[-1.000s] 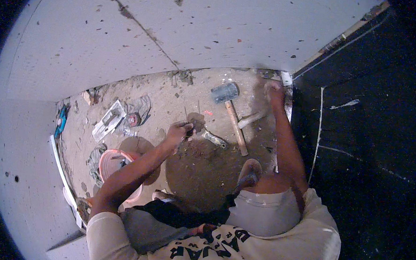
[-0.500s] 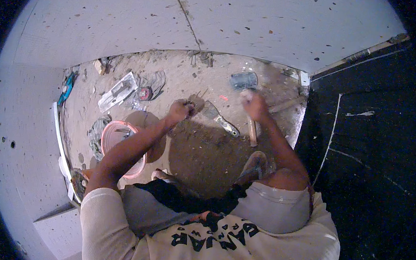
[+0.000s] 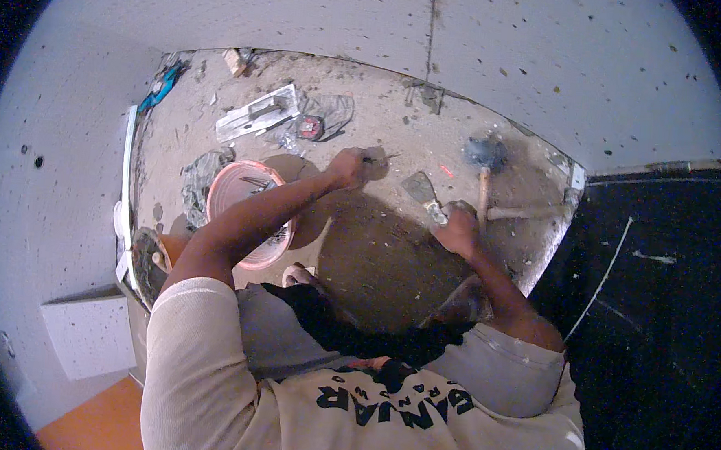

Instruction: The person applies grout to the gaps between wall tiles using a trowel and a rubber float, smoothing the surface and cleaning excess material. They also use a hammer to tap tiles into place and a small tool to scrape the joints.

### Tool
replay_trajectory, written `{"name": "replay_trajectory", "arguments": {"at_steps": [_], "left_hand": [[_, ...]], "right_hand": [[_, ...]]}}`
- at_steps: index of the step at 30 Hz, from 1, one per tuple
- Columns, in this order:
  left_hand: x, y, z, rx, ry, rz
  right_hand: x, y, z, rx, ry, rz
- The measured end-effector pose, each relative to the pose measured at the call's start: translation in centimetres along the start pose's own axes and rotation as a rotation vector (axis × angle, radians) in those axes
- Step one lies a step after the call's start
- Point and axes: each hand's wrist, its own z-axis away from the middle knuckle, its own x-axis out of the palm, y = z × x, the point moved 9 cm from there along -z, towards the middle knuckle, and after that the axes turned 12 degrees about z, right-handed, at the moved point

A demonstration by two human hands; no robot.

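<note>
My right hand (image 3: 458,229) is closed round the patterned handle of a putty knife (image 3: 419,189), whose flat blade points away from me over the dusty floor. Right beside it lies a mallet (image 3: 486,153) with a dark head and a wooden handle that runs toward me. My left hand (image 3: 348,168) is closed a little above the floor, left of the blade. Something thin and dark pokes out from its fingers, too small to name. Below my left forearm stands a pink bucket (image 3: 241,172) with a few slender metal pieces inside, partly hidden by the arm.
A whitish float (image 3: 257,115) lies beyond the bucket, with a red and black tape measure (image 3: 309,127) and crumpled plastic (image 3: 334,109) next to it. A teal tool (image 3: 163,86) rests by the left wall. A wooden strip (image 3: 528,211) lies right. Speckled panels (image 3: 306,18) and a black panel (image 3: 657,322) enclose the floor.
My right hand has left the mallet and come nearer to me, onto the putty knife's handle. The mallet now lies free. My left hand stays closed. The whole view has shifted.
</note>
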Motion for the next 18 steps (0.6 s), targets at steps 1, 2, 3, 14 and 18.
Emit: {"name": "replay_trajectory", "arguments": {"at_steps": [1, 2, 3, 14, 18], "left_hand": [[-0.6, 0.0, 0.3, 0.049, 0.013, -0.001], [-1.6, 1.1, 0.1, 0.076, 0.028, 0.001], [-3.0, 2.2, -0.3, 0.103, 0.042, 0.002], [-18.2, -5.1, 3.5, -0.116, 0.127, -0.272], [-18.6, -8.5, 5.5, -0.119, 0.119, -0.236]], "right_hand": [[-0.2, -0.5, -0.2, 0.008, 0.039, -0.032], [-0.7, -0.2, 0.0, 0.033, 0.077, -0.058], [-1.2, 0.1, 0.2, 0.058, 0.115, -0.085], [-1.1, -5.9, 1.9, -0.285, -0.026, -0.102], [-1.5, -5.6, 3.8, -0.358, -0.216, -0.151]]}}
